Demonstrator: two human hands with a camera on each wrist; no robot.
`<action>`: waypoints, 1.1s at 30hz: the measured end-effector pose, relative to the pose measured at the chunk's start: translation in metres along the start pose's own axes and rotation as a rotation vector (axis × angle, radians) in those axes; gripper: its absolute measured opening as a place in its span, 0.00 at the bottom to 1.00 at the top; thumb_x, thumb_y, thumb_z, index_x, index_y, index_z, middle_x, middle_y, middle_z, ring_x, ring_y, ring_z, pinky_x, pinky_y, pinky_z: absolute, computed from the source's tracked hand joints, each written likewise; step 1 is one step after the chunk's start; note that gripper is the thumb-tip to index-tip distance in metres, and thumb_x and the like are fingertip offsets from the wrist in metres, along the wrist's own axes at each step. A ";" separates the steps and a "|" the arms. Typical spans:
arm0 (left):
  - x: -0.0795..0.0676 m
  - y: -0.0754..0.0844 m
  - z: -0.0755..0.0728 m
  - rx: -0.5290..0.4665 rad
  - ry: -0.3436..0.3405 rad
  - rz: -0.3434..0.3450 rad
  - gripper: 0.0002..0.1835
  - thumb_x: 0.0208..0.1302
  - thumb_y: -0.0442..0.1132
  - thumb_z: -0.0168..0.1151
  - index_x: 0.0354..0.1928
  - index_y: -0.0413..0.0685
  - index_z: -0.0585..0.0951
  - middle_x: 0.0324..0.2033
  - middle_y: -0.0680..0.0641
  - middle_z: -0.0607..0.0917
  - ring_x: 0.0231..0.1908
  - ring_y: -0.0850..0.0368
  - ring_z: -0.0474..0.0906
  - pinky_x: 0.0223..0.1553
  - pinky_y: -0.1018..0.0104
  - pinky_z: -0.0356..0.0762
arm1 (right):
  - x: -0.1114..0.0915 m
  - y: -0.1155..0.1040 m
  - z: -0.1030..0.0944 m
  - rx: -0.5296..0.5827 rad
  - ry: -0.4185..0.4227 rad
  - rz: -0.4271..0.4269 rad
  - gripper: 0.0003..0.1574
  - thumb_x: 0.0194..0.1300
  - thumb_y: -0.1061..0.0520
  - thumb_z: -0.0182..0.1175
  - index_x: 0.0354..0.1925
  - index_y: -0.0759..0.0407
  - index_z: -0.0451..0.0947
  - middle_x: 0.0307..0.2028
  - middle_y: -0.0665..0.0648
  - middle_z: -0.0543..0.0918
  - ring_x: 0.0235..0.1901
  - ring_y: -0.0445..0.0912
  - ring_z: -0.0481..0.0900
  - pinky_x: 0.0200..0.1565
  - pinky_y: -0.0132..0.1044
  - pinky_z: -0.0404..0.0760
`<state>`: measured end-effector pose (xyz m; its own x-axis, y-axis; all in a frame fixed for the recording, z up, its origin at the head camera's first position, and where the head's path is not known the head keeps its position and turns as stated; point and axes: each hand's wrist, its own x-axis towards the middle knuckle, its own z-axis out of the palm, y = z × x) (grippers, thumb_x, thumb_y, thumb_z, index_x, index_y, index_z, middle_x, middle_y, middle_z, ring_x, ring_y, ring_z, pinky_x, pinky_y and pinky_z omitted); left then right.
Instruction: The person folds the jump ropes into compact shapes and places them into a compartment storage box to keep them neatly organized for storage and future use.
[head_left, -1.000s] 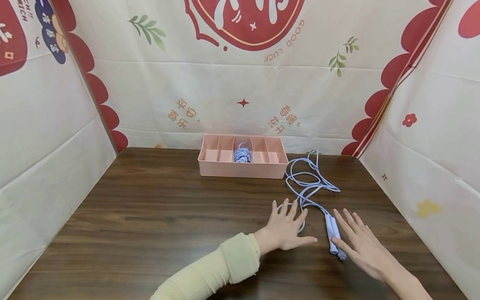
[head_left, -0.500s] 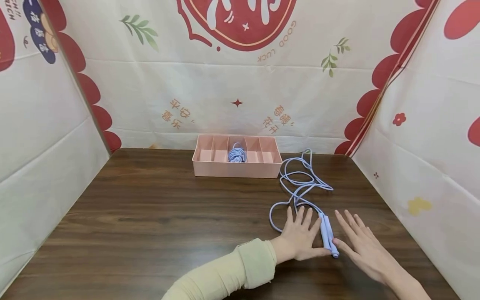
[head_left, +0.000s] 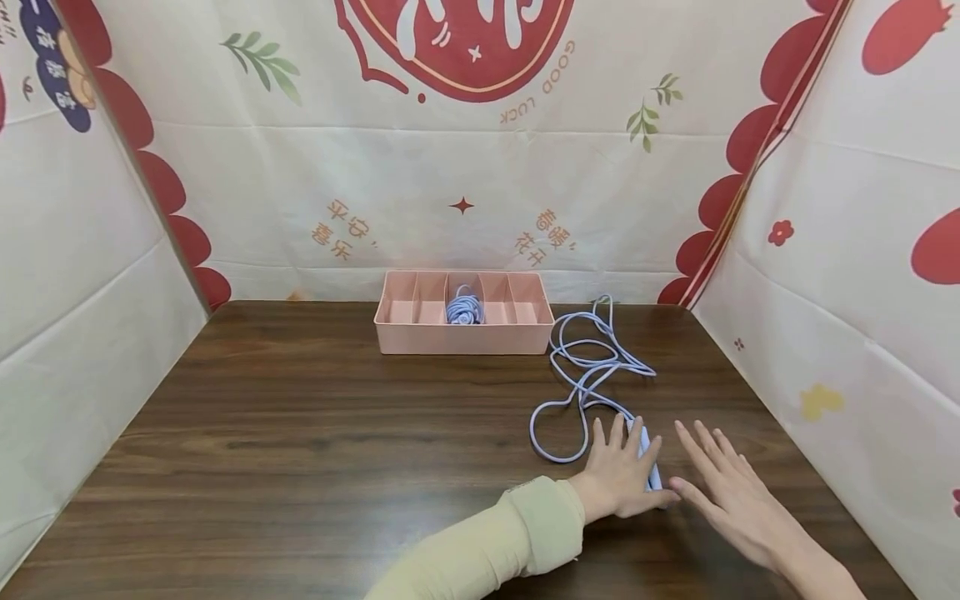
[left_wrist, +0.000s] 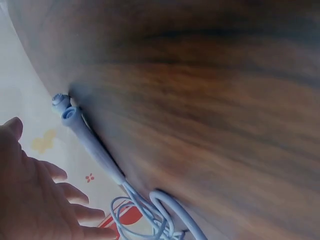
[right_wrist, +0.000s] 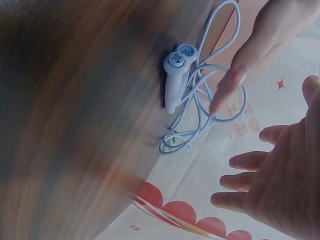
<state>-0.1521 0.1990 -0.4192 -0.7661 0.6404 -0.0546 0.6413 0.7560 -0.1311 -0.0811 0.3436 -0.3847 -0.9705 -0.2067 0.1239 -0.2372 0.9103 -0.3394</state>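
A light-blue jump rope (head_left: 592,364) lies loosely looped on the table's right half. Its two handles (left_wrist: 95,147) lie side by side, partly covered by my left hand (head_left: 621,473) in the head view. That hand hovers over them with fingers spread and holds nothing; a gap shows in the right wrist view. To the right of the handles, my right hand (head_left: 738,500) is held with straight fingers, also holding nothing. A pink divided box (head_left: 465,339) stands at the back, with another coiled blue jump rope (head_left: 464,309) in its middle compartment.
The dark wood table (head_left: 300,433) is bordered by white printed cloth (head_left: 420,167) behind and at both sides. The loose rope's far loops reach close to the box's right end.
The view has shifted, so the scene slides left. My left hand has moved right until it is over the handles. The right hand has drifted slightly right of them; the rope stays put.
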 end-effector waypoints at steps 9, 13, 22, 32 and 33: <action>0.012 0.014 0.003 -0.085 -0.061 -0.070 0.40 0.53 0.76 0.29 0.67 0.72 0.51 0.69 0.57 0.44 0.68 0.53 0.44 0.63 0.54 0.53 | -0.001 0.008 -0.002 -0.001 -0.013 0.012 0.42 0.68 0.47 0.46 0.71 0.48 0.36 0.68 0.70 0.39 0.66 0.64 0.30 0.57 0.66 0.30; 0.018 0.015 0.001 -0.077 -0.057 -0.101 0.38 0.55 0.74 0.31 0.67 0.71 0.52 0.69 0.55 0.49 0.67 0.54 0.48 0.62 0.57 0.55 | 0.002 0.010 0.000 -0.004 -0.007 -0.001 0.41 0.68 0.47 0.45 0.71 0.50 0.38 0.69 0.68 0.37 0.67 0.62 0.30 0.58 0.65 0.29; 0.031 0.026 0.000 -0.098 -0.014 -0.174 0.34 0.58 0.69 0.41 0.66 0.69 0.58 0.66 0.54 0.57 0.64 0.54 0.54 0.58 0.61 0.60 | 0.006 0.011 0.001 -0.017 0.009 -0.024 0.41 0.67 0.48 0.47 0.71 0.52 0.39 0.68 0.69 0.38 0.67 0.61 0.29 0.59 0.63 0.28; 0.037 0.036 0.005 -0.111 -0.012 -0.344 0.38 0.51 0.66 0.54 0.64 0.62 0.62 0.63 0.53 0.62 0.56 0.59 0.63 0.41 0.68 0.71 | 0.012 0.008 0.005 0.000 0.009 -0.051 0.41 0.67 0.48 0.48 0.71 0.51 0.40 0.68 0.69 0.38 0.67 0.61 0.29 0.59 0.64 0.28; 0.038 0.036 0.005 -0.091 -0.009 -0.360 0.38 0.51 0.67 0.54 0.64 0.62 0.63 0.62 0.54 0.63 0.55 0.60 0.63 0.39 0.69 0.71 | 0.013 0.008 0.006 0.001 0.011 -0.054 0.41 0.67 0.48 0.48 0.71 0.51 0.40 0.68 0.69 0.38 0.67 0.61 0.29 0.59 0.64 0.28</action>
<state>-0.1578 0.2498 -0.4310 -0.9432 0.3308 -0.0300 0.3320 0.9417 -0.0552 -0.0954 0.3463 -0.3913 -0.9557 -0.2517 0.1524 -0.2894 0.8975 -0.3326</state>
